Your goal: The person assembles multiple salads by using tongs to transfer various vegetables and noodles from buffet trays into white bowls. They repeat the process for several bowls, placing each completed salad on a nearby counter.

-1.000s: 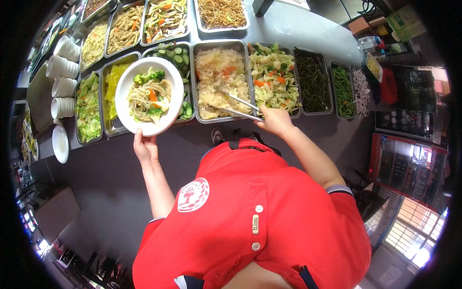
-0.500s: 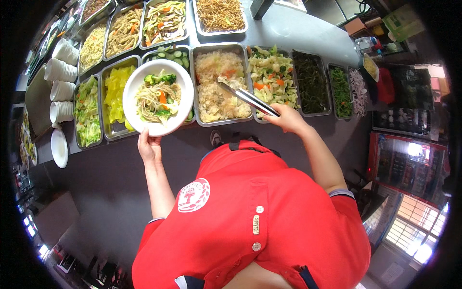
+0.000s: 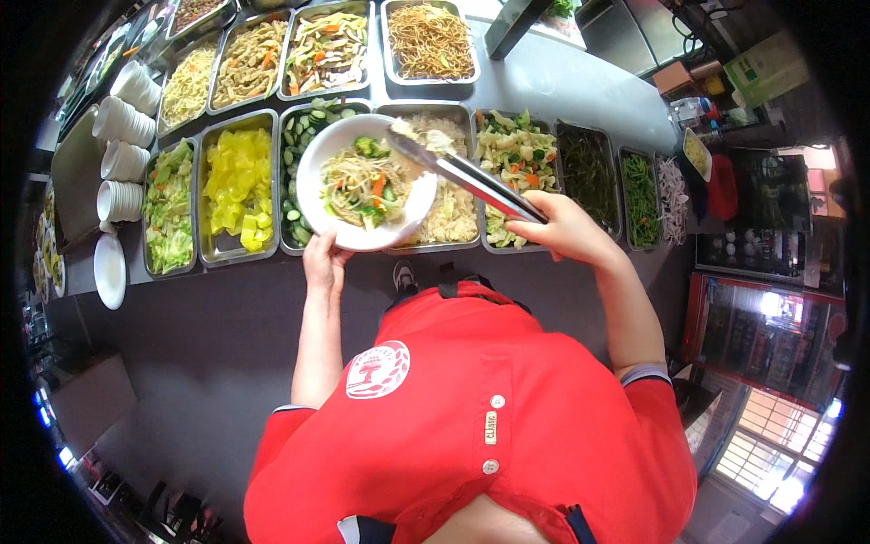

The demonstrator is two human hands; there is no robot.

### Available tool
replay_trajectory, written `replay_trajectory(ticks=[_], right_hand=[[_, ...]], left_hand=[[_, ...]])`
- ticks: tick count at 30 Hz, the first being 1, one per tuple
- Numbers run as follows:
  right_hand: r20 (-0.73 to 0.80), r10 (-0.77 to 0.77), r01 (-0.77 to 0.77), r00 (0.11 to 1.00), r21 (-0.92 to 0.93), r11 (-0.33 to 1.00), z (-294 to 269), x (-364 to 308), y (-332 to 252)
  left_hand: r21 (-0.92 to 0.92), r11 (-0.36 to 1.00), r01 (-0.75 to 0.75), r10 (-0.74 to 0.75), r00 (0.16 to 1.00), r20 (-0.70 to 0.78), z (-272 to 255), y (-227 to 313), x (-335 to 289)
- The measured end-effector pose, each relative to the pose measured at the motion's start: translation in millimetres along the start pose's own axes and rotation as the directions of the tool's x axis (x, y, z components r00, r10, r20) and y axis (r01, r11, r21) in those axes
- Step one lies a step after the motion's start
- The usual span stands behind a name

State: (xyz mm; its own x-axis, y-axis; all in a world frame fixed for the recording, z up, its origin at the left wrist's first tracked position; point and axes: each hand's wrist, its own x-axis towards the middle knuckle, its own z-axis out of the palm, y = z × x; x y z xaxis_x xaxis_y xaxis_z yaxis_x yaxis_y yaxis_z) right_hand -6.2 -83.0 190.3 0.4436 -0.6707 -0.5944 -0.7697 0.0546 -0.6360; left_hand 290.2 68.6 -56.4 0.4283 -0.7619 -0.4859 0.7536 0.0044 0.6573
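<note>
My left hand (image 3: 327,262) grips the near rim of a white bowl (image 3: 313,195), its fingers partly hidden beneath. Noodle-like strands or sprouts, broccoli and carrot make up the food (image 3: 365,186) inside. My right hand (image 3: 569,228) is closed around metal tongs (image 3: 485,186), whose tips reach over the bowl's far right rim. Whether the tongs pinch any food is hard to tell. Under the bowl and tongs lies a tray of pale shredded food (image 3: 453,213), partly covered. To its right is a tray of cabbage and carrot (image 3: 517,154).
Cucumber slices (image 3: 293,213), yellow pieces (image 3: 240,177) and chopped lettuce (image 3: 169,213) fill trays on the left. Dark green strips (image 3: 587,172) and green beans (image 3: 640,195) lie right. Fried noodles (image 3: 428,41) sit behind. Stacked white bowls (image 3: 122,161) and a white plate (image 3: 110,272) line the left end.
The bowl in my left hand has moved right, over the pale food tray. The tongs have lifted from that tray and swung to the bowl's rim.
</note>
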Motion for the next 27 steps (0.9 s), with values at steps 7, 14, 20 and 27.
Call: replay_trajectory(ticks=[7, 14, 20, 27], right_hand=[[-0.049, 0.038, -0.048, 0.998, -0.215, 0.975, -2.8, 15.4, -2.0], [-0.284, -0.207, -0.057, 0.936, -0.704, 0.708, -26.4, -18.4, 27.7], [-0.355, -0.477, 0.076, 0.804, -0.735, 0.674, -38.5, -32.4, 73.0], [-0.411, -0.350, 0.166, 0.842, -0.421, 0.892, -82.4, -62.1, 160.7]], left_hand=[[-0.043, 0.992, 0.117, -0.110, 0.983, 0.148, 40.5, -24.1, 5.7], [-0.012, 0.990, 0.142, -0.138, 0.977, 0.160, 75.8, -33.1, 0.2], [-0.011, 0.992, 0.129, -0.126, 0.981, 0.147, 105.2, -59.0, -2.1], [0.017, 0.995, 0.095, -0.096, 0.992, 0.083, 137.6, -96.0, -25.5]])
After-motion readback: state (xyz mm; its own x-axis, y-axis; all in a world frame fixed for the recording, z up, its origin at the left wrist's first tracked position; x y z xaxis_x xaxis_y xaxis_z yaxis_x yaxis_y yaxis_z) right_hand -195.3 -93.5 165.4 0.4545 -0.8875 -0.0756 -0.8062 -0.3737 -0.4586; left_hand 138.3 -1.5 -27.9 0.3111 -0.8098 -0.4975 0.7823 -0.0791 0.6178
